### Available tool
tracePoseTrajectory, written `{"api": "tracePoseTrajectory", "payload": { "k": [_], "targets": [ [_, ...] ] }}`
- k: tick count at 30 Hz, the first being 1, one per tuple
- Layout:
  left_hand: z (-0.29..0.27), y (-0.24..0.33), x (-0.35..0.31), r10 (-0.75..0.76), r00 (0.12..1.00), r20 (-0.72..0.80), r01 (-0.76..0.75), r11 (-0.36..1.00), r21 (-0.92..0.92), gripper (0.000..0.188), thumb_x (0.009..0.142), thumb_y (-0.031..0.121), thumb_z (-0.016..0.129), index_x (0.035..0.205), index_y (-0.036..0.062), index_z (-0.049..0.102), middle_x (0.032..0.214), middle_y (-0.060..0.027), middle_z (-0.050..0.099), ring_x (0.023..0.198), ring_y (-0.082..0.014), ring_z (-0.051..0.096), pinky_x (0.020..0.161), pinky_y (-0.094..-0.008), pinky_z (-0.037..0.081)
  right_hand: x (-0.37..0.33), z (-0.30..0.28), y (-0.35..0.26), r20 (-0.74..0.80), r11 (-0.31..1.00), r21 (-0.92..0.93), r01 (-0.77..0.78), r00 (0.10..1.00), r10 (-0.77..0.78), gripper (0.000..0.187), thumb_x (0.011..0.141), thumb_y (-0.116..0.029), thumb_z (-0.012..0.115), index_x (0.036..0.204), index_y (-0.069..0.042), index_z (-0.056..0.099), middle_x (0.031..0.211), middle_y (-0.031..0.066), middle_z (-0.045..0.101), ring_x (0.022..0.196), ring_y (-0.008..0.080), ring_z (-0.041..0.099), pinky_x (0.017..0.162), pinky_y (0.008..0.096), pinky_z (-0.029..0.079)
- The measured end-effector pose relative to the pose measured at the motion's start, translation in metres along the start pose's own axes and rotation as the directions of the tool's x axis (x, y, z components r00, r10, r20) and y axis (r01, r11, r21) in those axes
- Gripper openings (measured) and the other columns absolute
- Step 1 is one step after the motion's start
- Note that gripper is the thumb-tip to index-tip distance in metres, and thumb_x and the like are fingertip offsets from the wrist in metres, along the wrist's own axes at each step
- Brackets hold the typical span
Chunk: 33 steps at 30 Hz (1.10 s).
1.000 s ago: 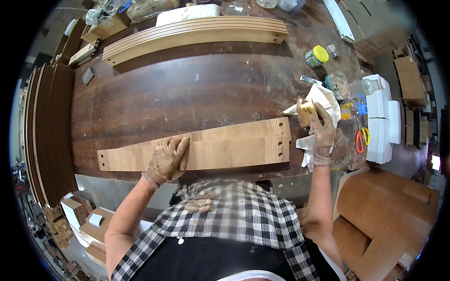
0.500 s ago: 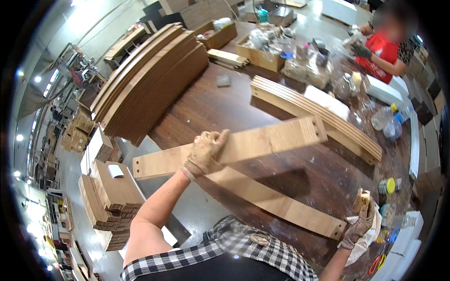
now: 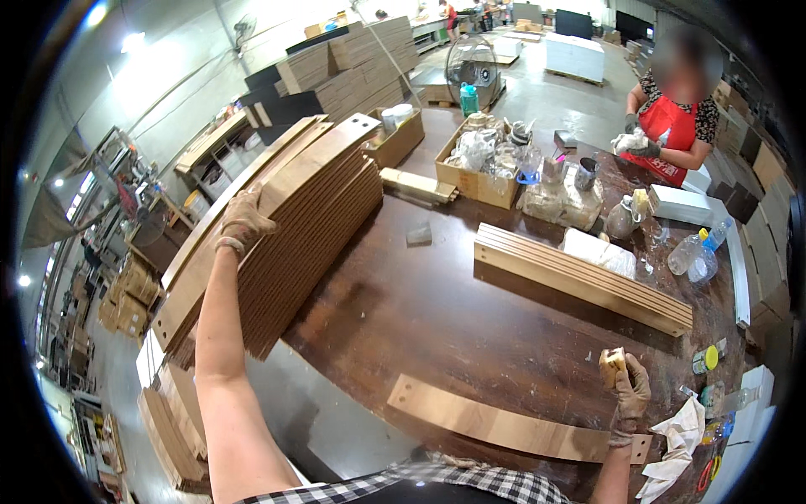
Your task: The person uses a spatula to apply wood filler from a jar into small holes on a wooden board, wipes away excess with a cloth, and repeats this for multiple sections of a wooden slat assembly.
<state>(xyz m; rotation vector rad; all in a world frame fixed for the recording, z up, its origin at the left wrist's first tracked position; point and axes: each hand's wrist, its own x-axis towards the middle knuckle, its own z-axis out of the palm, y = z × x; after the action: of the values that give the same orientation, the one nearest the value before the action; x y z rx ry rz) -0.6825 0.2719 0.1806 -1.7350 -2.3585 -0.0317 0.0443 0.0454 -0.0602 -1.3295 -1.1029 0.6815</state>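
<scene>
My left hand (image 3: 245, 220), in a stained glove, grips the edge of a long light-brown wooden board (image 3: 306, 172) with drilled holes at its ends. This board lies along the top of a tall stack of like boards (image 3: 311, 244) on the left. Near the table's right front, my right hand (image 3: 633, 391), gloved too, holds a small tan block (image 3: 613, 368) with a darker face; I cannot make out its material. Below it another wooden board (image 3: 495, 424) lies flat on the table, its right end partly behind my right wrist. A crumpled white cloth (image 3: 678, 437) is beside that end.
Several boards stand on edge together (image 3: 579, 281) on the dark table (image 3: 403, 328). Behind them are a wrapped white bundle (image 3: 598, 252), a carton of plastic-wrapped items (image 3: 478, 176) and bottles (image 3: 690, 252). A co-worker in a red apron (image 3: 672, 134) stands at the far right.
My left hand has carried the board from mid-table leftward onto the stack. My right hand has moved up and left with the block, away from the cloth. The view has shifted.
</scene>
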Motion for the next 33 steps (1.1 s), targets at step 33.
{"api": "tracePoseTrajectory", "payload": {
  "k": [33],
  "targets": [
    [0.152, 0.377, -0.404, 0.971, 0.234, 0.047, -0.815, 0.223, -0.534, 0.094, 0.062, 0.039, 0.089, 0.140, 0.0091, 0.045, 0.137, -0.0135, 0.050, 0.130, -0.0359, 0.047, 0.106, -0.0519, 0.040, -0.118, -0.168, -0.013, -0.529, 0.992, 0.014, -0.122, 0.841, 0.111, 0.037, 0.096, -0.019, 0.066, 0.128, 0.000, 0.063, 0.118, 0.0070, 0.067, 0.105, 0.0181, 0.065, 0.085, 0.0305, 0.055]
  ]
}}
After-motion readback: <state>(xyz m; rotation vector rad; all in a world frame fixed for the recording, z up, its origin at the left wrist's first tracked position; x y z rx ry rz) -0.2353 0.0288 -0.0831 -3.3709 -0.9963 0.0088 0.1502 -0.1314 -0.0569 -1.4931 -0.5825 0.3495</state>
